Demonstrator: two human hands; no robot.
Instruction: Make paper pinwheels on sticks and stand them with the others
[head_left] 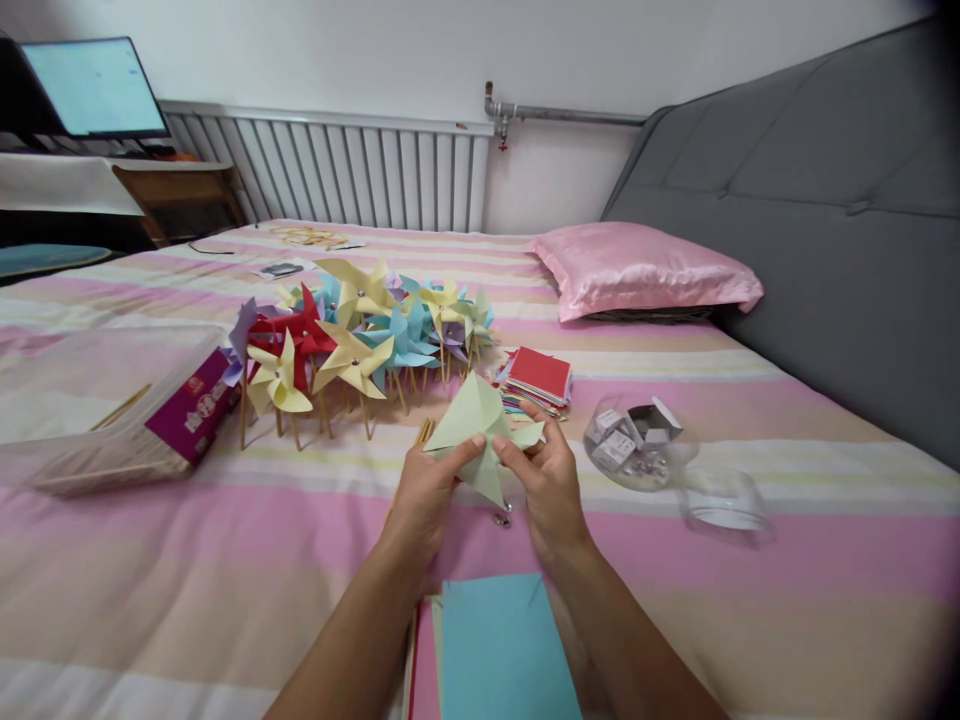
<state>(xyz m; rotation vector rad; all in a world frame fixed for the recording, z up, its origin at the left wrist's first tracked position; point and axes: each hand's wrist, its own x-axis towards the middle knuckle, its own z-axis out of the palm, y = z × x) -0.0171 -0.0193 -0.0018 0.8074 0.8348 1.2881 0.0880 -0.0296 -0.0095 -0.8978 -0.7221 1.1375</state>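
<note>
— Status?
— My L hand [426, 482] is nearly closed on green paper [471, 414], thumb on top, fingers mostly hidden; R hand [549, 478] pinches it near the middle. Paper's up btwn 'em, over the bed [300, 560].
— Risks?
— Could tear or crease, I'd guess, if I tug too hard. Shiny bits [502, 519] lie loose just below; a bump might scatter 'em. Tub [639, 481] on R could tip if knocked.

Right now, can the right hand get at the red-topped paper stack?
Probably yes: the paper stack lies just beyond the right hand, and nothing appears to block it. But that hand grips the pale green paper.
</note>
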